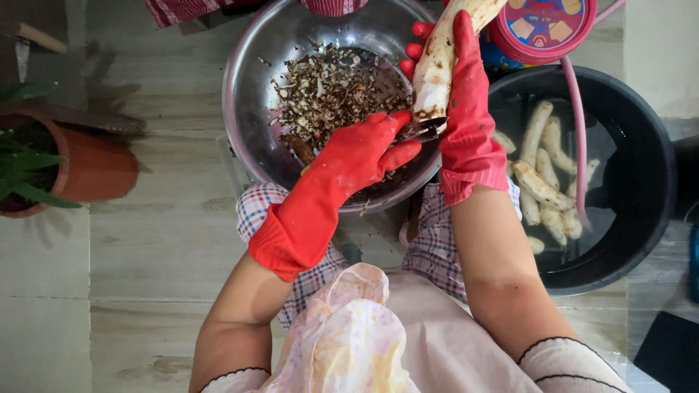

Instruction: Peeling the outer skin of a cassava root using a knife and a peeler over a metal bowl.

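Red rubber gloves cover both hands in the head view. A long, pale, partly peeled root (440, 62) is gripped by the right hand (466, 109), its fingers wrapped round the root with the red fingertips (421, 30) showing past its far side; the root's lower end is held over the round steel basin of brown peelings (251, 80). A small dark metal blade (424, 130) is pinched between thumb and curled fingers of the left hand (360, 149), and is set against the root's lower end. By judgement, short strokes away from the holding fingers should be used, with the root kept over the basin so scraps fall in. Peeled pale roots (542, 185) lie in water in the black round tub (648, 145) to the right.
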